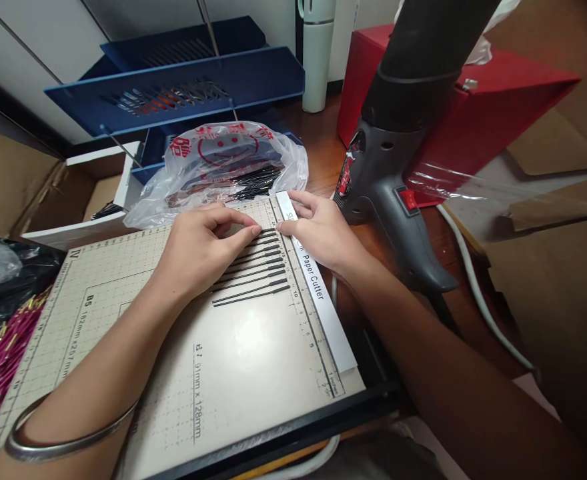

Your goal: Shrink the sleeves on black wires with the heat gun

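- Black tubes (253, 270) lie in a loose row on the paper cutter board (233, 373), their right ends near the white cutter rail (323, 313); they are thin and round, so a small nudge could roll them out of line
- The left hand (198, 250) rests on the upper tubes with its fingers pressed together and flat, pinching nothing; the lower tubes lie free, and a sideways slide of the palm would likely drag them askew
- The right hand (323, 233) has its fingers close together, tips on the top end of the rail, just beside the left fingertips; fingers that near the rail's edge could be caught if it carries a blade, which cannot be told from this view
- The heat gun (388, 173) stands just beside the right wrist; whether it is hot cannot be told, yet a bump from the forearm could tip it
- The plastic bag (213, 160) of more tubes sits just behind the board, and its loose edge could sag over the row
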`<state>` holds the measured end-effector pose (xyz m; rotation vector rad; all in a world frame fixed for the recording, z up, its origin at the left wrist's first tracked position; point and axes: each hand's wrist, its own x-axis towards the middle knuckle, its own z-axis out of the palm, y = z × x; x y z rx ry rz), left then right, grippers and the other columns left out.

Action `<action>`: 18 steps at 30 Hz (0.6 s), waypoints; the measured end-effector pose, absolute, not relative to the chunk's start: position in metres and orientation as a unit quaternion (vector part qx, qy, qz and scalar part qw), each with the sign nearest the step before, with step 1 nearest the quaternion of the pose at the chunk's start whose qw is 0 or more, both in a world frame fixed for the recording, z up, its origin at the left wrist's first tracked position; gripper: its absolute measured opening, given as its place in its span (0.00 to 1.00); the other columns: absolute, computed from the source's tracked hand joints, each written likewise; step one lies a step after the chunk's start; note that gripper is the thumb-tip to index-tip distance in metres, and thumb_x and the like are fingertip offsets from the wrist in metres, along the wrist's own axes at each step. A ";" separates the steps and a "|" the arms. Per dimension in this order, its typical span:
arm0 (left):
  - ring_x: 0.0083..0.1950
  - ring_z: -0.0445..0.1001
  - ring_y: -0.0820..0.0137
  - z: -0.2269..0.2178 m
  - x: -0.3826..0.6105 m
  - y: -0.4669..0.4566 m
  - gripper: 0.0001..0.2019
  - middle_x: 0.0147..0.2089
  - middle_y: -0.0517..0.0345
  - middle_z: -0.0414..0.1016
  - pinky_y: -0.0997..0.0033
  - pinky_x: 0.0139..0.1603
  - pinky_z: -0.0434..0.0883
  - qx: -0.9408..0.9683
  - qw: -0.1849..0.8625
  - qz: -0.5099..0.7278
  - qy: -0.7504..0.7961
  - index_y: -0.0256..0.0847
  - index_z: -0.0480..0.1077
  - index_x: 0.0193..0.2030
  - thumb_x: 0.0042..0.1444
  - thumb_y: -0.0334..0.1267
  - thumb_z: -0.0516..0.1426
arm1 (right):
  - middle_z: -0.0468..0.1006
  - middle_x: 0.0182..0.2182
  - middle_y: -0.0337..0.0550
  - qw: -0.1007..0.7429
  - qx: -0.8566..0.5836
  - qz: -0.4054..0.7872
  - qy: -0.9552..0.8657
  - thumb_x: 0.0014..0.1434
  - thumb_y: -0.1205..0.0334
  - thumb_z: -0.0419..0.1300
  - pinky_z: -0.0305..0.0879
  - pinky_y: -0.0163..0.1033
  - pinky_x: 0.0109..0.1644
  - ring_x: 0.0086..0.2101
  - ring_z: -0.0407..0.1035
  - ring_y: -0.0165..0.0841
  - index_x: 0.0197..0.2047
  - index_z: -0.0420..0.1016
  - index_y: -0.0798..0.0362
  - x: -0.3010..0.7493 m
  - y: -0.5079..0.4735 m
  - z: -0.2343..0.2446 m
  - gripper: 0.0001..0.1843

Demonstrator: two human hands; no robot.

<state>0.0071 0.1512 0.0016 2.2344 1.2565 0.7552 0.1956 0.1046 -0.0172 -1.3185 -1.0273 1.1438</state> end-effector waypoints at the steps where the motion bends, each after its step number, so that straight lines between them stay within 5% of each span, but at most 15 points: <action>1: 0.31 0.67 0.69 0.001 0.007 0.152 0.12 0.27 0.59 0.72 0.65 0.35 0.63 0.813 0.232 0.272 0.460 0.42 0.87 0.37 0.57 0.47 0.66 | 0.88 0.55 0.49 0.528 -0.553 0.478 -0.432 0.55 0.81 0.62 0.72 0.53 0.71 0.58 0.82 0.44 0.52 0.82 0.57 0.196 0.105 -0.018 0.23; 18: 0.31 0.69 0.69 0.005 0.009 0.151 0.11 0.27 0.58 0.75 0.67 0.33 0.64 0.816 0.242 0.258 0.457 0.42 0.86 0.35 0.57 0.46 0.67 | 0.89 0.52 0.49 0.534 -0.539 0.466 -0.456 0.53 0.76 0.64 0.69 0.54 0.73 0.62 0.79 0.46 0.51 0.82 0.55 0.197 0.105 -0.024 0.22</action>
